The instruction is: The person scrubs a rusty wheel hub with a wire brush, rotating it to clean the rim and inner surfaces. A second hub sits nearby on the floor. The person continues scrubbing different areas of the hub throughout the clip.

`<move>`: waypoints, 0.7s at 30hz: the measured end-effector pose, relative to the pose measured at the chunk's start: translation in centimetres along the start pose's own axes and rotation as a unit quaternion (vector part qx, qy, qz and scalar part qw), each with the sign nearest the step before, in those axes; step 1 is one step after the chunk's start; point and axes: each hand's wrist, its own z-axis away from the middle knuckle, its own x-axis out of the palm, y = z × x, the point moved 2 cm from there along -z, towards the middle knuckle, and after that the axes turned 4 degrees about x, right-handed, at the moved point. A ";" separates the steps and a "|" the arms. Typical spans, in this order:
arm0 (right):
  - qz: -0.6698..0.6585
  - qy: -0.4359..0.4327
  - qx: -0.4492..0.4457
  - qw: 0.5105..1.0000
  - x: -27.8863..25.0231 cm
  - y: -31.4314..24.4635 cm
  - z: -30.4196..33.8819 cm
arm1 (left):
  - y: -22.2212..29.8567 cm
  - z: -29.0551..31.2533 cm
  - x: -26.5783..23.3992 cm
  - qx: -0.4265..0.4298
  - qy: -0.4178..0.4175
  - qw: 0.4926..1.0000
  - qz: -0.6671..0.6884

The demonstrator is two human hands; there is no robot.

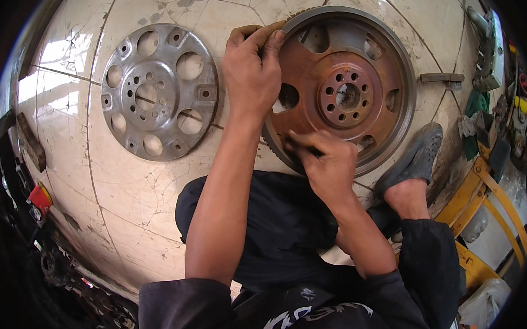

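Note:
A rust-brown flywheel [317, 68] with a toothed rim and a ring of bolt holes lies on the tiled floor in front of me. My left hand [253, 71] grips its upper left edge, fingers and thumb closed on the rim. Over the lower left of its face, my right hand [327, 158] has its fingers curled and pressed together, slightly blurred. Whatever they may hold is hidden. Left of the flywheel lies a flat grey metal plate [166, 129] with large round cut-outs and small bolt holes; neither hand touches it.
A small brush [442, 78] lies on the floor right of the flywheel. My foot in a dark clog [415, 152] is close to the flywheel's lower right. A yellow metal frame [468, 198] and assorted tools crowd the right side. Dark machine parts [59, 270] line the lower left.

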 end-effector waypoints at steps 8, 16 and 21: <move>-0.020 0.005 -0.025 0.999 0.4 1.0 0.2 | -0.4 0.1 -0.2 -0.014 -0.001 1.000 0.014; -0.062 0.090 0.019 0.994 2.5 -1.0 -2.2 | -0.5 -0.2 0.0 -0.003 -0.013 1.000 0.021; -0.070 0.011 0.025 0.997 0.4 1.3 0.8 | -0.3 -0.1 -0.2 -0.014 -0.013 1.000 0.016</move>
